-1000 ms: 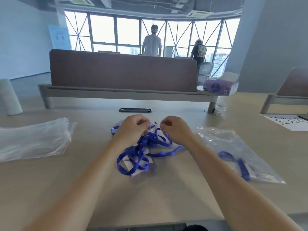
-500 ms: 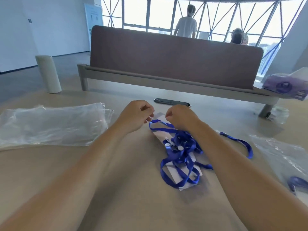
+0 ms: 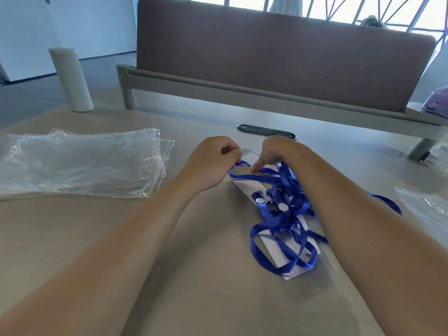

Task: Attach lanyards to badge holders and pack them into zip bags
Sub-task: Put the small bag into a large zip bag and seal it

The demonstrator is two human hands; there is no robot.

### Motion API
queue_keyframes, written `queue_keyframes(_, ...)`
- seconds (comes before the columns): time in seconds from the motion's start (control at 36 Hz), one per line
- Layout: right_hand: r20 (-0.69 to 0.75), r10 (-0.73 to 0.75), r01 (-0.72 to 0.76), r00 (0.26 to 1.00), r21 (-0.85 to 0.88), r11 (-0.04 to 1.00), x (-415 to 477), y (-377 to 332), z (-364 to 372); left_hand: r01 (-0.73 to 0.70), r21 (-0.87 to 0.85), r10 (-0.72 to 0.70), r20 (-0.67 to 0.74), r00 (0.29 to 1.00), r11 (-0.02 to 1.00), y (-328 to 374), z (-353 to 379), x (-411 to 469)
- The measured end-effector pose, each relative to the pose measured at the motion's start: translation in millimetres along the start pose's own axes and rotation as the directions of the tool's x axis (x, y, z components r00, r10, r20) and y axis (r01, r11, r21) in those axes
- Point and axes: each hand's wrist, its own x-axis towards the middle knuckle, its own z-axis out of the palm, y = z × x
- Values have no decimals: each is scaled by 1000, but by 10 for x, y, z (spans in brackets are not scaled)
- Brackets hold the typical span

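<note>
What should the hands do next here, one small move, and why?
Probably nudge the lanyard strand at the far edge of the bag, seemingly its mouth, down inside before sealing. The left hand pinches that edge, the right hand presses a forefinger beside it, and the strand lies right across there by the fingertips. Pressed shut now, the seal would likely catch it.

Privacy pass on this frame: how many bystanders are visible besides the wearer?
2. A person in a white top is behind the brown divider, top centre, cropped by the frame; of a second person, further right, only the head top shows. The divider may hide more.
</note>
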Motion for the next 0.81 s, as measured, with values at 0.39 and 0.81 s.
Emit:
queue_keyframes(0.39, -215, -212, 237, 953, 93, 967, -182, -41, 17, 17, 28, -15, -78, 997, 999, -108, -28, -15)
queue_keyframes(0.81, -450, -260, 362, 854, 157, 919, -394, -142, -8, 17, 58, -8, -159, 987, 998, -104, -65, -20)
